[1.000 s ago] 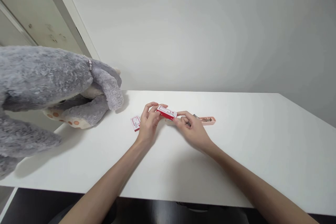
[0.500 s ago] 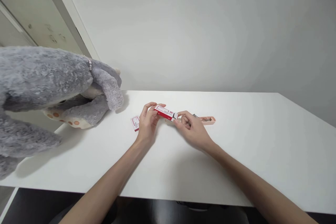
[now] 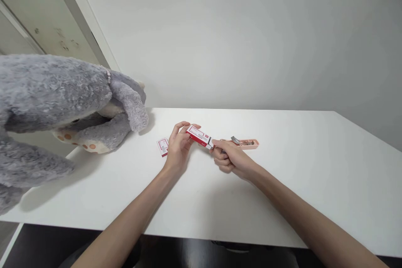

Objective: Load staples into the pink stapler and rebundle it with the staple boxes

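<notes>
As left hand [image 3: 179,147] grips box [image 3: 197,135], curled right hand [image 3: 230,155] touches its end.

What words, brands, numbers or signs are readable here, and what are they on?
No text is legible enough to quote.
Red-and-white box in the left hand: printing too small and blurred.
Second box on the table: printing too small to read.
</notes>
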The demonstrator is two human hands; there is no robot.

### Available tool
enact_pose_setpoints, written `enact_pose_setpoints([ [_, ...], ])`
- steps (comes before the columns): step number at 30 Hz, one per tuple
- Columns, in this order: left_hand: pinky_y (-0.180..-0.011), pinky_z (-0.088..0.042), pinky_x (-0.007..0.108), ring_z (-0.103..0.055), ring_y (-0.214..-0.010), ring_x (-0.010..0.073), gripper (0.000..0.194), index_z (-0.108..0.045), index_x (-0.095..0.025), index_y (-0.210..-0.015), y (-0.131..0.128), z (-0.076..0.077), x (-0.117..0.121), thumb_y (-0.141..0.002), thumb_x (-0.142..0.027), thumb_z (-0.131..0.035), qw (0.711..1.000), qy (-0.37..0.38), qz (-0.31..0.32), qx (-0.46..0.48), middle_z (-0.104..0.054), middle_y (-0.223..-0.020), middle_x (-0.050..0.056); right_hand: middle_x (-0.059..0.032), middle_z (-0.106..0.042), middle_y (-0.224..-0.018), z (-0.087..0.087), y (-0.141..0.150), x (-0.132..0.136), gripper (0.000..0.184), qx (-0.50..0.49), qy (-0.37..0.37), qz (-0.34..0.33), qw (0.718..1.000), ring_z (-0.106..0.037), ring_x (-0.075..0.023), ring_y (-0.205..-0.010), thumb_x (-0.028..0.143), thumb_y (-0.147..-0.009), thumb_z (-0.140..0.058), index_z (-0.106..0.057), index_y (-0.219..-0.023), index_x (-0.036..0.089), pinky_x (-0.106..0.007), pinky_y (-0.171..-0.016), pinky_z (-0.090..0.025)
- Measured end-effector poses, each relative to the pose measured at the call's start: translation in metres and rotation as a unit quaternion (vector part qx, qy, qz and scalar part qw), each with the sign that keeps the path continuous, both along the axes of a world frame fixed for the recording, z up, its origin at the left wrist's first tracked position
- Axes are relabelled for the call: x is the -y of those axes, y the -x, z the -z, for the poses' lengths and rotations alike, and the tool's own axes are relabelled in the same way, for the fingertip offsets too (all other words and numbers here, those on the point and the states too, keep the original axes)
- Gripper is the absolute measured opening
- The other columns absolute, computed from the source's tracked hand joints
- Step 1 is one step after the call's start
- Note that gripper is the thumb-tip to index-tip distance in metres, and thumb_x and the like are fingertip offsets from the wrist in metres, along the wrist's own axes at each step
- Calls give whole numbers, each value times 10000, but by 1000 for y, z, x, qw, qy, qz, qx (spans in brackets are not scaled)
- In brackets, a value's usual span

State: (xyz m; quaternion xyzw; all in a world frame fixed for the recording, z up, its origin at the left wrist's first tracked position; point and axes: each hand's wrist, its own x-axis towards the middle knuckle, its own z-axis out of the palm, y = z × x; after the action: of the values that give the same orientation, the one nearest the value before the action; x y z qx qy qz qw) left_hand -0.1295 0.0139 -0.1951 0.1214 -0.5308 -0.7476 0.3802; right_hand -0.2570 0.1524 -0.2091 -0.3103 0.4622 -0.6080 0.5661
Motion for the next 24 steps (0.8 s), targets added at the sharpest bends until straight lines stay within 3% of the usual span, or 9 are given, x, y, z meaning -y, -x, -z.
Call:
enact_pose_setpoints([
  [5, -790, -517, 353, -642, -803, 190, 287, -597, -227, -1048, -1, 0, 0, -766, -256, -639, 1000, 17, 17, 7, -737, -1065, 60, 125, -161, -530, 1, 1, 1, 450, -4, -10, -8, 1000, -63, -71, -469, 553, -953, -623, -430, -691, 243, -225, -404, -58],
  [12, -794, -535, 388, -677, -810, 223, 326, -639, -194, -1057, -1, -1, -3, -734, -237, -626, 998, 3, 69, 12, -742, -1055, 86, 129, -187, -567, 11, 1, 0, 464, -30, 56, -6, 998, -97, -69, -476, 650, -946, -618, -508, -796, 226, -216, -410, -88],
  [18, -743, -547, 398, -689, -750, 221, 345, -626, -210, -1163, -2, -2, -7, -839, -320, -671, 991, -1, 130, 15, -740, -1064, 89, 123, -223, -561, 16, -3, 2, 483, -76, 53, 2, 996, -131, -67, -483, 653, -934, -637, -492, -770, 222, -226, -432, -124],
  [21, -712, -540, 356, -665, -708, 179, 358, -647, -215, -1212, -1, -2, -8, -892, -367, -694, 992, 18, 115, 44, -734, -1102, 86, 122, -232, -568, 14, -4, 1, 471, -75, 46, -16, 996, -135, -70, -486, 656, -934, -631, -498, -797, 226, -228, -438, -128],
  [24, -672, -521, 303, -646, -707, 155, 382, -663, -199, -1220, 1, -4, -5, -887, -378, -717, 997, 18, 54, 54, -737, -1041, 72, 122, -236, -589, 9, -2, -2, 440, -47, 35, -75, 995, -120, -72, -502, 623, -929, -663, -494, -824, 230, -220, -444, -112],
])
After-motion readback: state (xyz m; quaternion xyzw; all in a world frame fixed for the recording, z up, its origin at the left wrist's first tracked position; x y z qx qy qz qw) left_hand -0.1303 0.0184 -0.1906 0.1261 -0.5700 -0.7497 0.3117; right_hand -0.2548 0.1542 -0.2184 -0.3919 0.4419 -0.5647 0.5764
